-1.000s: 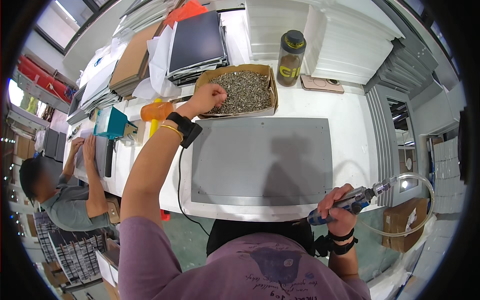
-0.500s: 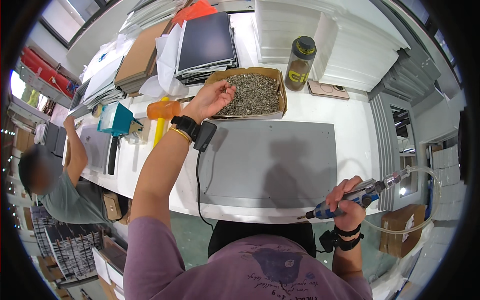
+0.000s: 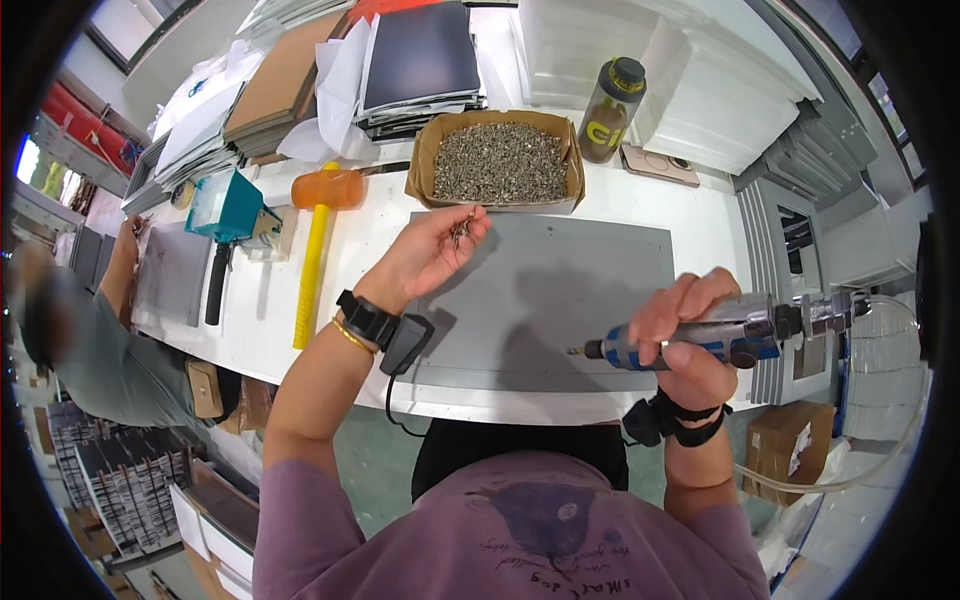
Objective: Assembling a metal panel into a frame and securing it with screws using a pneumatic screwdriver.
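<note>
My left hand (image 3: 437, 250) is closed, palm up, over the upper left of a flat grey panel (image 3: 600, 250). Several small metal screws (image 3: 462, 232) show between its fingers. Just beyond it stands a cardboard box (image 3: 423, 160) full of small metal screws (image 3: 505, 160). My right hand (image 3: 690, 335) is wrapped round a blue and silver air screwdriver (image 3: 745, 328). The tool lies level above the panel's right part, its bit (image 3: 577, 351) pointing left. A clear hose (image 3: 905, 440) runs from the tool's back end.
An orange-headed mallet (image 3: 330, 188) with a yellow handle and a teal dispenser (image 3: 228, 205) with a black handle lie to the left. A bottle (image 3: 612, 110) and a phone (image 3: 660, 166) stand behind the panel. Grey panels (image 3: 765, 300) are stacked at right. Another person (image 3: 110, 350) works at far left.
My left hand has left the screw box and come nearer with screws in its fingers. My right hand has raised the air screwdriver from the table's front edge to above the panel.
</note>
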A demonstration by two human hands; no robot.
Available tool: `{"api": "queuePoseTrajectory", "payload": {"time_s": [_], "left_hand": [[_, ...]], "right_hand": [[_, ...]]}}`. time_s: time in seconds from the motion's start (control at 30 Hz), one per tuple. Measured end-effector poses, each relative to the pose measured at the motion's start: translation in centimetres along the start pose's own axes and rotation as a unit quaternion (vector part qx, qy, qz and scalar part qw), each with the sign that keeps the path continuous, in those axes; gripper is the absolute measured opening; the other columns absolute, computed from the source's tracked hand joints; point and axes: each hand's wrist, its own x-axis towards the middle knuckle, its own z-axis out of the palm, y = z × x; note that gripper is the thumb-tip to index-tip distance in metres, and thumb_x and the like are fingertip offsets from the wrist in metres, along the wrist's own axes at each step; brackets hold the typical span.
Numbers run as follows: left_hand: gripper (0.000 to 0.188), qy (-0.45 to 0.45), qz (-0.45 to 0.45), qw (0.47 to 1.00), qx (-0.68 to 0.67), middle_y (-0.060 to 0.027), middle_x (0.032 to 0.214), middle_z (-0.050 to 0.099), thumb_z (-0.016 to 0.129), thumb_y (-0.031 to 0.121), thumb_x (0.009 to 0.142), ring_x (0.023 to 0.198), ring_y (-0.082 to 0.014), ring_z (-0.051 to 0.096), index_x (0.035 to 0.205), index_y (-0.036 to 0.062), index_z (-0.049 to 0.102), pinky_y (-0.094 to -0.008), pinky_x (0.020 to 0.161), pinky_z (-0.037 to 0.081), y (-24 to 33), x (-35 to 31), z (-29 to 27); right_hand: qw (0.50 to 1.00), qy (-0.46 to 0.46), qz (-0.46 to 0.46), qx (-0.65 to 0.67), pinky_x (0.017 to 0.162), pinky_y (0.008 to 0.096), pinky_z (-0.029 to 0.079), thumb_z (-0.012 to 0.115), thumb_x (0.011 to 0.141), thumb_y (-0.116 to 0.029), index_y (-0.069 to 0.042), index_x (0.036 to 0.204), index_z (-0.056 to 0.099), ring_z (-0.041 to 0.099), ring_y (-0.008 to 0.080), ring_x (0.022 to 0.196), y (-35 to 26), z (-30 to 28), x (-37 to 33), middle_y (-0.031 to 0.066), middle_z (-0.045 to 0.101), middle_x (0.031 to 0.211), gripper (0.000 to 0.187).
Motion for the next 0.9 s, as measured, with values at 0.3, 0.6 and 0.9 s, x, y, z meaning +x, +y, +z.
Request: {"api": "queuePoseTrajectory", "payload": {"time_s": [0.3,0.6,0.9], "left_hand": [[0.017,-0.040,-0.035,0.998,-0.015,-0.0015,0.078,0.055,0.055,0.015,0.089,0.064,-0.0047,0.049,0.095,-0.0011,0.058,-0.0135,0.054,0.043,-3.9,-5.3,-0.4],[0.026,-0.070,-0.045,0.997,0.004,0.0021,0.068,0.051,0.056,0.024,0.089,0.055,-0.0043,0.037,0.091,-0.0014,0.059,-0.0161,0.048,0.033,-4.7,-7.6,-2.7],[0.029,-0.053,-0.041,0.998,0.020,0.0035,0.066,0.048,0.051,0.027,0.092,0.053,-0.0036,0.035,0.086,0.0000,0.060,-0.0160,0.047,0.031,-4.8,-8.4,-2.9]], "right_hand": [[0.994,-0.044,-0.096,0.026,0.068,0.0380,0.046,0.063,0.072,-0.005,-0.007,0.097,0.043,0.055,0.0189,0.062,3.5,3.7,3.6,0.0113,0.055,0.081,0.032],[0.989,-0.065,-0.112,0.065,0.069,0.0386,0.045,0.061,0.075,-0.006,-0.007,0.100,0.044,0.055,0.0184,0.063,6.1,5.4,4.4,0.0112,0.055,0.086,0.031],[0.990,-0.062,-0.094,0.090,0.071,0.0396,0.044,0.061,0.075,-0.006,-0.008,0.101,0.045,0.055,0.0186,0.064,7.0,5.8,4.3,0.0102,0.056,0.087,0.031]]}}
